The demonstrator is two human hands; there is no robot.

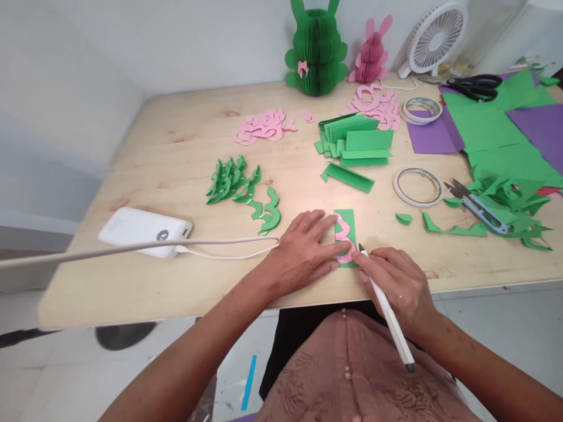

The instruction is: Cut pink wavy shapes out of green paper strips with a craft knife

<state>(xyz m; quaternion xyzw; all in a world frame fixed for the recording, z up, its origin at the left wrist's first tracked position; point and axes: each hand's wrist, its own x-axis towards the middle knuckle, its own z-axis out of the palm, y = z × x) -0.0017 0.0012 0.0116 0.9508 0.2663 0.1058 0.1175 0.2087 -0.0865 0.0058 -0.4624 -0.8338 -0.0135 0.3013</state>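
While left hand (pixel 303 253) presses | pink cutout (pixel 345 228): curvy, scalloped | green paper (pixel 348 214): rectangular

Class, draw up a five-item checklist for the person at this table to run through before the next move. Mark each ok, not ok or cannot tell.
1. Left hand steadying the pink cutout: ok, fingers rest on it.
2. Cutout lying on the green card: ok.
3. Pen in the right hand: ok, dark tip towards the card.
4. Pen tip touching the card: cannot tell.
5. Cable well away from the left wrist: not ok, its loop reaches the wrist in this view.
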